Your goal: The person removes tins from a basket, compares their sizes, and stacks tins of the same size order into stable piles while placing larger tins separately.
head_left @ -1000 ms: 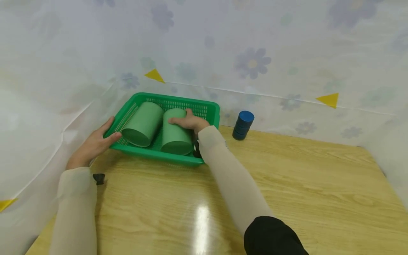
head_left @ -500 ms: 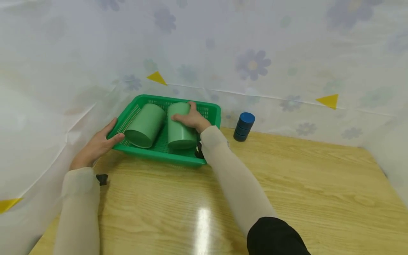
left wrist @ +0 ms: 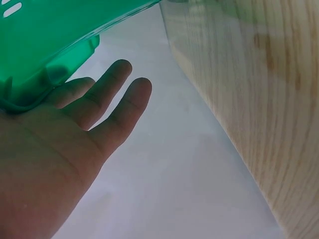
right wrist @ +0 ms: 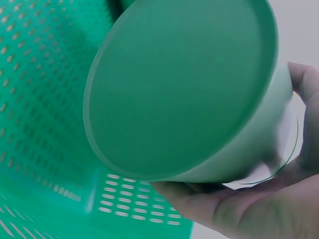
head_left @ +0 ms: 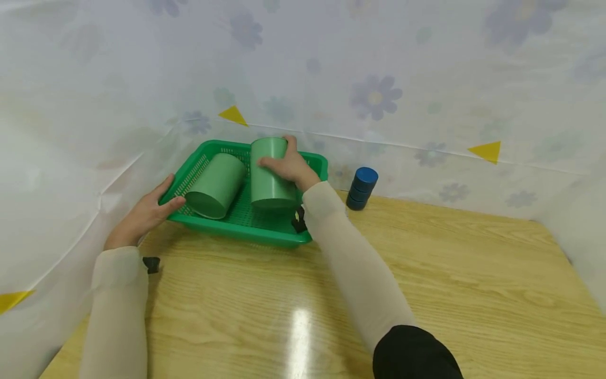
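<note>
Right hand [head_left: 295, 166]: grasping cylinder [head_left: 270, 181] | left hand [head_left: 145, 215]: fingers straight, touching basket [head_left: 236, 231] | blue stack [head_left: 362, 188]: head-view only

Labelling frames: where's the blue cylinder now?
In the head view, the blue cylinder stands on the table, right of the green basket, by the floral backdrop.

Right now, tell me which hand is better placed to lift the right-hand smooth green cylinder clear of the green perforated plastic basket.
Probably the right hand: it grips that smooth green cylinder. The left hand holds the basket at its left end, with the other green cylinder between.
</note>
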Demonstrator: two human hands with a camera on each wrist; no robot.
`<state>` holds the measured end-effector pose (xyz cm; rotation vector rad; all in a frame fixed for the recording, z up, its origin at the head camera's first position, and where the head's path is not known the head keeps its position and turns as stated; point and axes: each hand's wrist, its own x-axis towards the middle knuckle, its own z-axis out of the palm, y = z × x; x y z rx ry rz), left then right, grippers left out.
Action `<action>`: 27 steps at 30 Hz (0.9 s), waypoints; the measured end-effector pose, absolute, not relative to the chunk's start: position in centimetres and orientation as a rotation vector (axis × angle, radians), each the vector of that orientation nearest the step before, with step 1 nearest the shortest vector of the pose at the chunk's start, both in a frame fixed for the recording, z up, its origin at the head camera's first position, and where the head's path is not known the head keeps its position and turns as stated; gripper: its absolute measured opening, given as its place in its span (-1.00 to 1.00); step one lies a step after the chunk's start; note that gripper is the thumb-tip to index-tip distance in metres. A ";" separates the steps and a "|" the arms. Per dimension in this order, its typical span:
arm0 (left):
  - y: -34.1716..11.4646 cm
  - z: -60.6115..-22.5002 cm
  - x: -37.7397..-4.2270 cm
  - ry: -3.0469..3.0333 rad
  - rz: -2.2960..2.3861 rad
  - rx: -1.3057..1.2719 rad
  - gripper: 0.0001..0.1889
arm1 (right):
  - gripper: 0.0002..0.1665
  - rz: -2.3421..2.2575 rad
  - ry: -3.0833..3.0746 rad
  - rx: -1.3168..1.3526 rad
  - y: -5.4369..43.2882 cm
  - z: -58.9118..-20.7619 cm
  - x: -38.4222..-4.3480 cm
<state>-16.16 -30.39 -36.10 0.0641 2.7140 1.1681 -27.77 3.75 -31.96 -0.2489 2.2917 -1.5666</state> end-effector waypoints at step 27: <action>-31.7 -36.9 -16.0 2.800 0.977 0.184 0.01 | 0.08 -1.798 2.922 -1.144 12.0 -30.8 -18.6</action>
